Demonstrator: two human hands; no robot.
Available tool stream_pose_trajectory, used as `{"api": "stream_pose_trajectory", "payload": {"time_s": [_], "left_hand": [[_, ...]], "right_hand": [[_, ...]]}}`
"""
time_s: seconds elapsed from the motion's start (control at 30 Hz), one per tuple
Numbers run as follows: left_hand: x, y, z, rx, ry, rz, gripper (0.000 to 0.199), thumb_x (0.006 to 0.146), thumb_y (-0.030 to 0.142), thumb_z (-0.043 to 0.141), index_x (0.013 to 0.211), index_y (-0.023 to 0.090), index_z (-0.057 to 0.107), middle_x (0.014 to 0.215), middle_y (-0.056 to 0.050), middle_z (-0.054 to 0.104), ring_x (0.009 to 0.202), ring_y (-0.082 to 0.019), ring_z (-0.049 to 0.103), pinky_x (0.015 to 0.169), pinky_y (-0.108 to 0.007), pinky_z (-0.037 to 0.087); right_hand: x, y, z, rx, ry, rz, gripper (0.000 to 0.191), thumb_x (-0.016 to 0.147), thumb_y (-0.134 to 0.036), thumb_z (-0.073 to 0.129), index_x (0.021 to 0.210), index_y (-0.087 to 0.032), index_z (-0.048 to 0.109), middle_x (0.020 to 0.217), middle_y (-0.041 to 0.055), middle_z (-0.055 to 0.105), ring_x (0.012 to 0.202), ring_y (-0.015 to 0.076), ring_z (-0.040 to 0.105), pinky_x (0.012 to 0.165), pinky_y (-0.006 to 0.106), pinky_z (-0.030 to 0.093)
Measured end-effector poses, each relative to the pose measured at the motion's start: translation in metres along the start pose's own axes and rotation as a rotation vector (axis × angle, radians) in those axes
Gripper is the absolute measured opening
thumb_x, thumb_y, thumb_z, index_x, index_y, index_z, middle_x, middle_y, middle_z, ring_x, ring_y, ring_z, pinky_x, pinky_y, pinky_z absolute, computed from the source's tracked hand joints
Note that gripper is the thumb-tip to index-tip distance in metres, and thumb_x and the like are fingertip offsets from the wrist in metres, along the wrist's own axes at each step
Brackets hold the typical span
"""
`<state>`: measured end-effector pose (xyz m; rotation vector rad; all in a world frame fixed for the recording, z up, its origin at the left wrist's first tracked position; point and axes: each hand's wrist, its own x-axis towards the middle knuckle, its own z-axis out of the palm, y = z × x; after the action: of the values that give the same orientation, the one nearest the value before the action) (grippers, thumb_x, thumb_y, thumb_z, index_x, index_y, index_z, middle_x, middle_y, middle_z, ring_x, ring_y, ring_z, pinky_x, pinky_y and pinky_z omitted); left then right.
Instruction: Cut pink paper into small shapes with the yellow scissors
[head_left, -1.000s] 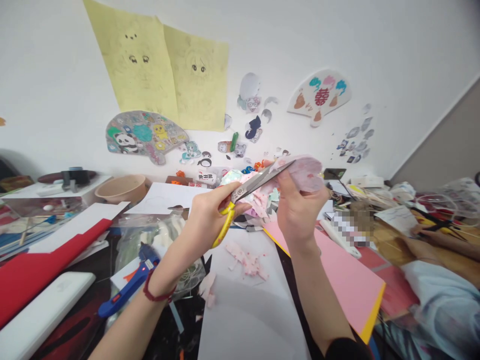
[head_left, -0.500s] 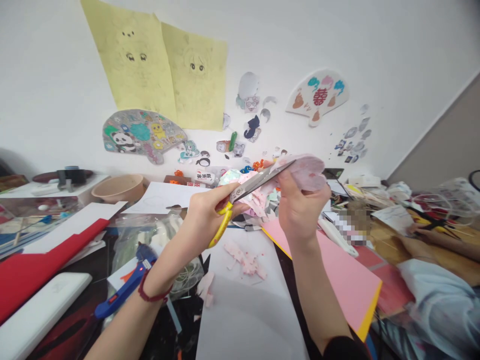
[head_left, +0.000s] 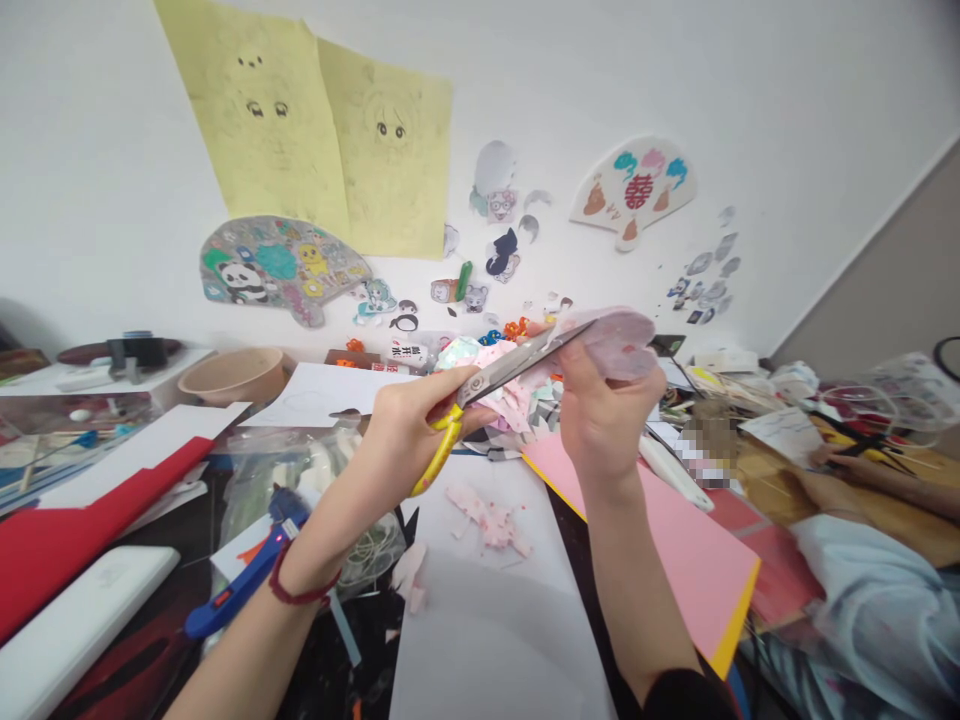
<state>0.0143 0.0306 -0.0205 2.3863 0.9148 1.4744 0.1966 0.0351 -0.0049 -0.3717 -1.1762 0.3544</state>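
My left hand (head_left: 409,420) is closed around the yellow handles of a pair of scissors (head_left: 495,378), whose blades point up and to the right. The blades lie at the left edge of a pale pink, rounded piece of paper (head_left: 619,343). My right hand (head_left: 604,410) grips that piece from below, thumb near the blade tips. Under both hands, a white sheet (head_left: 502,620) bears pink scraps (head_left: 491,518). A heap of patterned scraps (head_left: 510,400) lies behind the scissors.
A blue glue gun (head_left: 251,575) and a clear plastic bag lie at the left, beside red board and a white box (head_left: 86,625). Pink sheets (head_left: 690,540) lie at the right. Another person's arm (head_left: 892,485) reaches in there, holding black scissors.
The scissors' blades look slightly more closed at the pink piece. My right hand and the piece have shifted slightly to the right.
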Motion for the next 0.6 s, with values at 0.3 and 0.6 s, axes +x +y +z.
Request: {"api": "stream_pose_trajectory", "payload": {"time_s": [0.3, 0.6], "left_hand": [[0.0, 0.006, 0.001, 0.118, 0.05, 0.048, 0.057, 0.098, 0.059, 0.058, 0.119, 0.008, 0.073, 0.074, -0.002, 0.061, 0.062, -0.012, 0.044, 0.059, -0.023, 0.038], [-0.002, 0.003, 0.01, 0.16, 0.121, 0.088, 0.061, 0.097, 0.067, 0.055, 0.119, 0.013, 0.071, 0.073, -0.001, 0.059, 0.062, -0.012, 0.045, 0.059, -0.023, 0.038]], "right_hand": [[0.0, -0.004, 0.004, -0.013, -0.016, -0.014, 0.006, 0.083, -0.024, 0.08, 0.088, -0.026, 0.08, 0.09, -0.0008, 0.083, 0.096, 0.0242, 0.081, 0.083, 0.04, 0.069], [-0.004, 0.003, 0.006, -0.022, -0.019, 0.011, 0.009, 0.082, -0.028, 0.079, 0.09, -0.026, 0.08, 0.094, 0.0016, 0.084, 0.096, 0.026, 0.081, 0.081, 0.041, 0.069]]}}
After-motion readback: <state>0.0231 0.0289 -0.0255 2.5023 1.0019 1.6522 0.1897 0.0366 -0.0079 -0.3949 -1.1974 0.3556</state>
